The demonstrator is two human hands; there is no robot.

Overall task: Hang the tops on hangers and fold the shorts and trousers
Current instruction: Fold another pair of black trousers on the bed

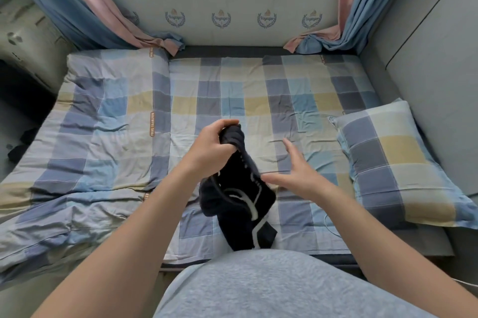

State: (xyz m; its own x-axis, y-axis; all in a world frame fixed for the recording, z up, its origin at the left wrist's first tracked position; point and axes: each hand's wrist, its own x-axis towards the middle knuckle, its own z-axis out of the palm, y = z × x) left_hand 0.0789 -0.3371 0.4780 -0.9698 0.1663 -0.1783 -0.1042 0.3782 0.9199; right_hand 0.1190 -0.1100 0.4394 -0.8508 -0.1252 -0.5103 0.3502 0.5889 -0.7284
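Left hand [210, 148] raised over the bed [232, 100], fingers [227, 123] clenched round the bunched top of a dark garment [236, 188] — black cloth with white trim, too crumpled to tell shorts from trousers. Hangs from those fingers, down past the wrist, lower end out of sight behind the grey top [271, 286] at the frame's bottom. Right hand [297, 173] just beside the cloth, fingers [291, 147] released and spread, grasping nothing; thumb tip at the cloth's edge, touching or a hair apart — cannot tell. Beyond both sets of fingers, checked sheet, bare. Past the right fingers, a checked pillow [395, 162]. Past the left fingers, a folded quilt [98, 121]. Far beyond the fingertips, curtains [362, 7] pooled in both corners.
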